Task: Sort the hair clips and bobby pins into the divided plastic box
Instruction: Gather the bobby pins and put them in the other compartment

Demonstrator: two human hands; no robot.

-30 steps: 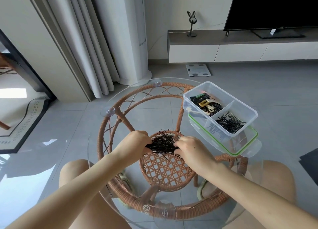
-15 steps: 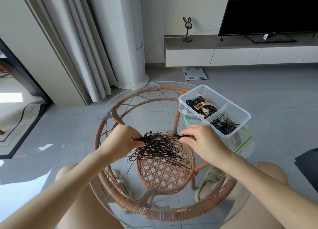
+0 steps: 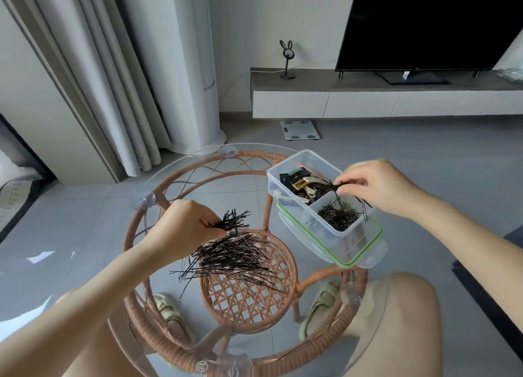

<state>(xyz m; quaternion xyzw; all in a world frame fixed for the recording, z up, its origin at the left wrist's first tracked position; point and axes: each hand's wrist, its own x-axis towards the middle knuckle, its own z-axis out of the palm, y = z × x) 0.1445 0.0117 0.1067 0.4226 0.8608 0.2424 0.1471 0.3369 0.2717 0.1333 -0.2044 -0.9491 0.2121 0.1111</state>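
Pinching bobby pins (image 3: 343, 184), right hand (image 3: 376, 187) over box (image 3: 285, 204), left hand (image 3: 185, 226) gripping bundle (image 3: 236, 221).

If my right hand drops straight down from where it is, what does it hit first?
Likely the bobby pins piled in the near compartment of the plastic box; the right hand hangs above it holding pins, though depth is uncertain.

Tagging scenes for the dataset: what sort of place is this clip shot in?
Most likely a home living room. A large television stands on a low white media cabinet, long curtains hang at the left, and the sorting is done on a small glass-topped rattan table.
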